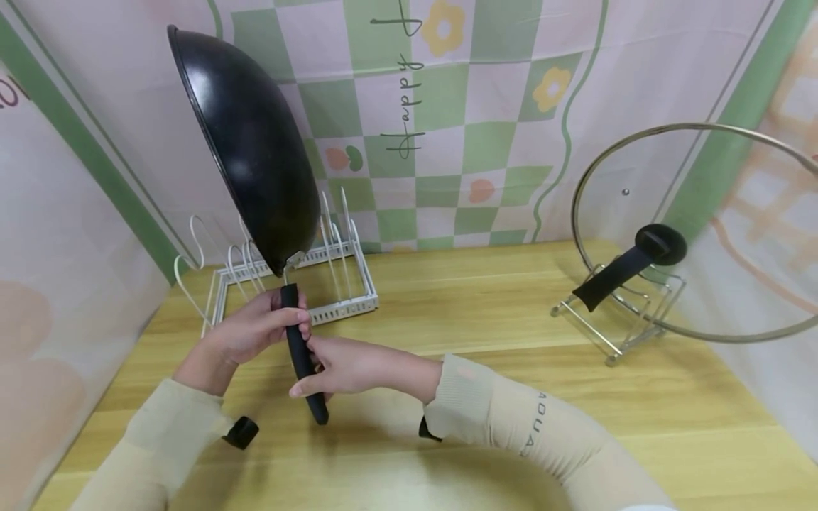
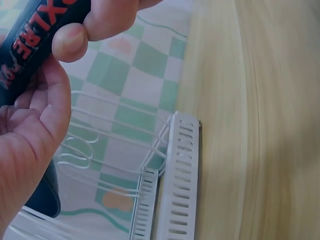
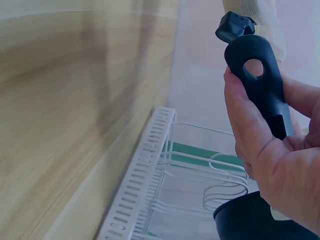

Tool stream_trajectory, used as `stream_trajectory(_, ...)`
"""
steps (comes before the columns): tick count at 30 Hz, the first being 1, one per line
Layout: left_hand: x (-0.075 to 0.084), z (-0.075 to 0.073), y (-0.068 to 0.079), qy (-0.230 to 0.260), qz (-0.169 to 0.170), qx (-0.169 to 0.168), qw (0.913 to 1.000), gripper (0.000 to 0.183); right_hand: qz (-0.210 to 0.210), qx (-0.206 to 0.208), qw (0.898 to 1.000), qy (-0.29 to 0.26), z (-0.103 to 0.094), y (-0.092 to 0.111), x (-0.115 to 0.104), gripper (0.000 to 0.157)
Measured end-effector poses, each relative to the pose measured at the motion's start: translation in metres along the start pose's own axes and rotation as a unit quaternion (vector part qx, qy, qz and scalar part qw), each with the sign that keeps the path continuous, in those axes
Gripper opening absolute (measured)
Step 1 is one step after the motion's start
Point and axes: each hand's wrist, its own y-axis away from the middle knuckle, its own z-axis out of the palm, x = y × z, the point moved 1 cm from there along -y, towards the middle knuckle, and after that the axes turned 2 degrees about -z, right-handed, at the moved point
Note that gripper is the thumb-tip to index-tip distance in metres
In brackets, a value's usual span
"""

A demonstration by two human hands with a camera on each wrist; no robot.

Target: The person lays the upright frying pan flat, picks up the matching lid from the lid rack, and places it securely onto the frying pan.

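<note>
A black wok point(image 1: 255, 142) is held up on its side at the left, its bowl above the handle and in front of the white wire rack point(image 1: 345, 310). My left hand point(image 1: 258, 323) grips the black handle near the bowl, thumb across it. Lower down, my right hand point(image 1: 348, 365) holds the same handle between thumb and fingers. Red lettering shows on the handle point(image 2: 30, 42) in the left wrist view. The right wrist view shows the handle's end with its hanging hole, and part of the wok point(image 3: 260, 217) below my right hand point(image 3: 285, 165).
A large glass lid point(image 1: 722, 312) with a black knob stands in a small metal wire stand point(image 1: 588, 328) at the right of the wooden table point(image 1: 479, 312). A checkered cloth point(image 1: 447, 142) hangs behind, with more cloth along both sides.
</note>
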Motion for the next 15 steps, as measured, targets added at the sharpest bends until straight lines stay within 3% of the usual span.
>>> stream_trajectory(4, 0.0014, 0.0026, -0.0032, 0.002, -0.002, 0.005, 1.0, 0.011, -0.003, 0.0, 1.0, -0.005, -0.0026, 0.0026, -0.0007, 0.069)
stream_trajectory(10, 0.0023, 0.0078, -0.0064, 0.0, -0.002, 0.007, 1.0, 0.009, -0.013, 0.0, 1.0, 0.011, -0.0057, 0.0054, 0.0015, 0.045)
stream_trajectory(15, 0.0032, 0.0105, -0.0104, -0.018, 0.006, 0.01, 0.9998, 0.009, -0.011, 0.003, 1.0, 0.016, -0.0102, 0.0097, 0.0014, 0.033)
